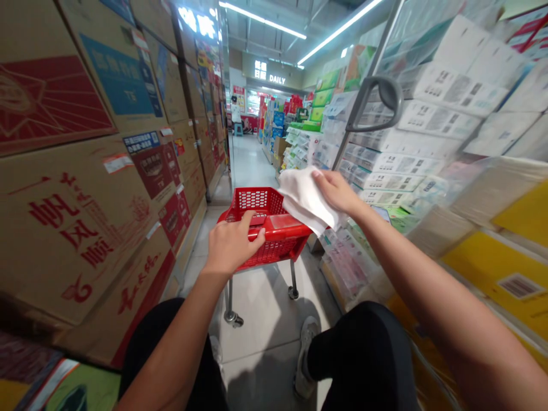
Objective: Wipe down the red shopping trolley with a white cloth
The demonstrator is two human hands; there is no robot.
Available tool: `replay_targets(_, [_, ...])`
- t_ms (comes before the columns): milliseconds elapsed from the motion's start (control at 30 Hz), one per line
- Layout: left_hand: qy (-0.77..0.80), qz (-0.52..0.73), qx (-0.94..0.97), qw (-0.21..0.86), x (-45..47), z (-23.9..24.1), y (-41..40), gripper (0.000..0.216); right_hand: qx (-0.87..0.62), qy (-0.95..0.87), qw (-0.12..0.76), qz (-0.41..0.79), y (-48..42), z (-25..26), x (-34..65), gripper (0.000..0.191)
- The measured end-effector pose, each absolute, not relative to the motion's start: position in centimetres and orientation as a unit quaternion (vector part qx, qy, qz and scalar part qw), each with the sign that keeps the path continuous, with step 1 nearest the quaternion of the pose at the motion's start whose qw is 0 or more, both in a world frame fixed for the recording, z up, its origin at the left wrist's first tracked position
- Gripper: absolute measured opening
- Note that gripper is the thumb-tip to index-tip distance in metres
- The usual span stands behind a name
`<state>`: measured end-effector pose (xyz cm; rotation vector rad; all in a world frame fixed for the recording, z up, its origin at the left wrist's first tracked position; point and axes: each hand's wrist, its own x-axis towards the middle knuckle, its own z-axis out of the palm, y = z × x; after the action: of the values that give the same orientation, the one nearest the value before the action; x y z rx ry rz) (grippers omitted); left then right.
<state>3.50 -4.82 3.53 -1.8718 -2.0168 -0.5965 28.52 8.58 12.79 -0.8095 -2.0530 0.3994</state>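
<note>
My right hand (336,191) pinches a thin white cloth (306,197), thumb on top. The cloth hangs in loose folds over the right end of the handle of a small red shopping cart (274,251). At the left end of that handle is my left hand (231,242), its thumb and forefinger apart and nothing held in it. Whether its palm rests on the handle I cannot tell. The cart has a perforated basket and stands on metal legs with casters, right in front of my knees.
Stacked cardboard cartons (85,222) wall the left side. Packs of white tissue (445,123) and yellow-and-white packages (492,274) are piled on the right. A grey plastic handle on a metal pole (377,105) juts in from the right. Behind the cart a tiled aisle (252,154) leads to a person far off.
</note>
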Motion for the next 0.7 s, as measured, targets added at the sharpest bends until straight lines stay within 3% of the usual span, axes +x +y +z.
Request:
replay_targets(100, [-0.706,-0.207,-0.658,0.163,3.3,3.6,-5.0,0.059,-0.315,-0.857,0.376,0.157,9.2,12.0,27.2,0.056])
replay_targets(267, [-0.701,-0.231,-0.661,0.135,3.0,4.0,-4.9,0.065,-0.315,-0.792,0.493,0.173,12.2,13.9,26.3,0.062])
replay_targets(400, [-0.703,-0.270,-0.654,0.076,2.8,5.0,-4.3,0.080,-0.281,-0.806,0.495,0.161,12.9,17.1,25.7,0.058])
replay_targets(567, [-0.684,-0.320,-0.647,0.104,3.1,6.3,-3.1,0.097,-0.260,-0.892,0.355,0.109,9.8,16.5,24.1,0.053])
replay_targets(700, [-0.666,-0.274,-0.685,0.108,3.2,6.3,-3.1,0.068,-0.254,-0.938,0.216,0.094,8.1,13.7,23.8,0.055])
